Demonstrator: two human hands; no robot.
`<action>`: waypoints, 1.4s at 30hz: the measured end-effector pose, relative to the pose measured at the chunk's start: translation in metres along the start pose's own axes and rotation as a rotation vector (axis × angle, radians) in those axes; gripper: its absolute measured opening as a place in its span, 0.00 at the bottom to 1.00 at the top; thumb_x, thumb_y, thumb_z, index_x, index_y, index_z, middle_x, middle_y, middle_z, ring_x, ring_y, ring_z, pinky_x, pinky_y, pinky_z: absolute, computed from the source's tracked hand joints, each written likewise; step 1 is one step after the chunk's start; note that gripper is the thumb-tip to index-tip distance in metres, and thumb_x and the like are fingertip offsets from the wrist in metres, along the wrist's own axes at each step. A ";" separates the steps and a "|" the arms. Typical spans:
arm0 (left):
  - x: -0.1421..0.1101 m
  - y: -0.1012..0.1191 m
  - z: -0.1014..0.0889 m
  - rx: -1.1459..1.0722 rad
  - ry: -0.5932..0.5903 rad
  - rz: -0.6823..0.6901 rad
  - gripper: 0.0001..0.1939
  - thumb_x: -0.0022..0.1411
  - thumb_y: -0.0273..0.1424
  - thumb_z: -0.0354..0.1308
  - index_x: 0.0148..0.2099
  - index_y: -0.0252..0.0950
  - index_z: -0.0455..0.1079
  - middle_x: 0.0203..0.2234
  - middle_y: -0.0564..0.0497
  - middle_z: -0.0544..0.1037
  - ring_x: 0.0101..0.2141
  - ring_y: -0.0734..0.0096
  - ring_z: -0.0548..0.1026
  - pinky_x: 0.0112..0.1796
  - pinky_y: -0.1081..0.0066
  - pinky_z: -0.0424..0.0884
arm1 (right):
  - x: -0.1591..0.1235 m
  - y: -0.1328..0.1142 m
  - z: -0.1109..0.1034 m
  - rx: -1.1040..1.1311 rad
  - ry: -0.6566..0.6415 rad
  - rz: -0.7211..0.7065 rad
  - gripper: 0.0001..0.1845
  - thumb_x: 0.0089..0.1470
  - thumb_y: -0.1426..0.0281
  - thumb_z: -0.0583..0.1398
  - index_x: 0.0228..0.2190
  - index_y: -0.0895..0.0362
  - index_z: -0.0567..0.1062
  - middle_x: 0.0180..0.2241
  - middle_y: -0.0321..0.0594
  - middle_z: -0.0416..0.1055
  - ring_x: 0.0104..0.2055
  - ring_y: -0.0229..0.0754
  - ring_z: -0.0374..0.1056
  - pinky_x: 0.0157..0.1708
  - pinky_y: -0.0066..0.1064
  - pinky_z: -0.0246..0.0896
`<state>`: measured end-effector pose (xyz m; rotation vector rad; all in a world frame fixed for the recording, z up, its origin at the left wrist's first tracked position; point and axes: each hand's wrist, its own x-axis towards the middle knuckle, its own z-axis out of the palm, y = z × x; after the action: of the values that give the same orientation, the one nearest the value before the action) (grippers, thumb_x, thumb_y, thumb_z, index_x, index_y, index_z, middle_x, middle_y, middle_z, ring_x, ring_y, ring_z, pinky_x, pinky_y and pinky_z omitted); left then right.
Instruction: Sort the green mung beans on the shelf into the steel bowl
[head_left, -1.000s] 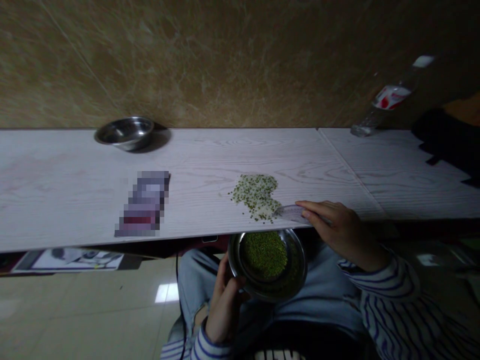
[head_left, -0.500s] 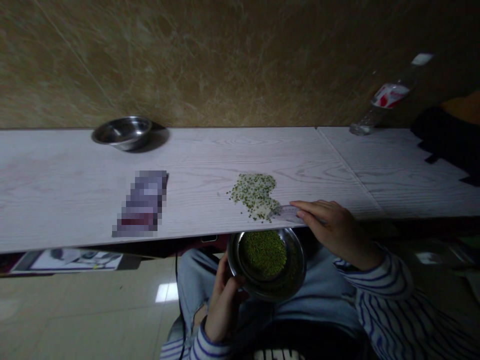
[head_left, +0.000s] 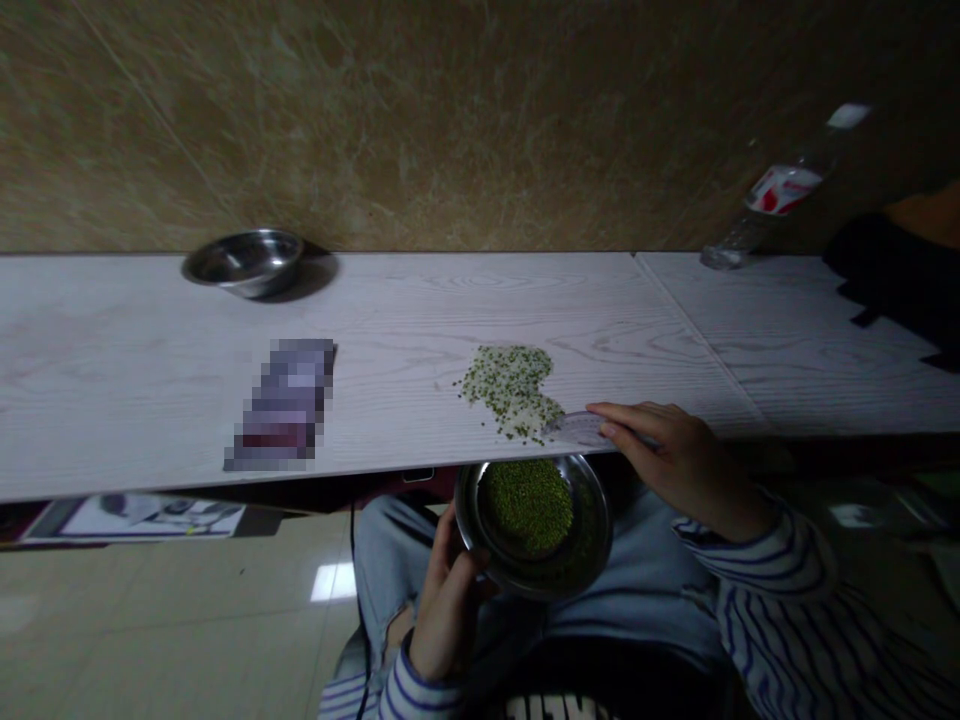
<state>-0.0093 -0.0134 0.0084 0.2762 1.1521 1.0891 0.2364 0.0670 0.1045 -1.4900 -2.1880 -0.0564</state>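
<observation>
My left hand (head_left: 451,590) grips the left rim of a steel bowl (head_left: 596,545) above my lap, just below the table's front edge. Green mung beans (head_left: 529,505) cover the bowl's bottom. On the table lies a flat pile of white rice grains mixed with mung beans (head_left: 510,385); its near part is mostly rice. A thin clear plastic piece with a curved edge, which looks like a protractor (head_left: 577,428), is pinched in my right hand (head_left: 667,450). Its left tip reaches the near right side of the pile. My right palm is hidden.
A second steel bowl (head_left: 247,262) stands at the back left by the wall. A pixelated flat object (head_left: 283,405) lies left of the pile. At the back right are a clear bottle (head_left: 780,190) with a white cap and a dark object (head_left: 885,280).
My right hand and the protractor have shifted slightly to the right, away from the pile. The bowl and my left hand keep their place.
</observation>
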 end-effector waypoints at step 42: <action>-0.003 0.005 0.007 -0.006 0.015 -0.011 0.40 0.50 0.32 0.65 0.66 0.42 0.64 0.58 0.43 0.74 0.52 0.46 0.73 0.33 0.64 0.76 | 0.004 -0.004 0.003 0.037 -0.046 -0.006 0.15 0.64 0.72 0.55 0.45 0.52 0.81 0.42 0.38 0.84 0.41 0.43 0.80 0.39 0.36 0.74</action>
<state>-0.0063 -0.0114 0.0166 0.2576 1.1625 1.0861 0.2302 0.0699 0.1043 -1.4774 -2.2176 0.0164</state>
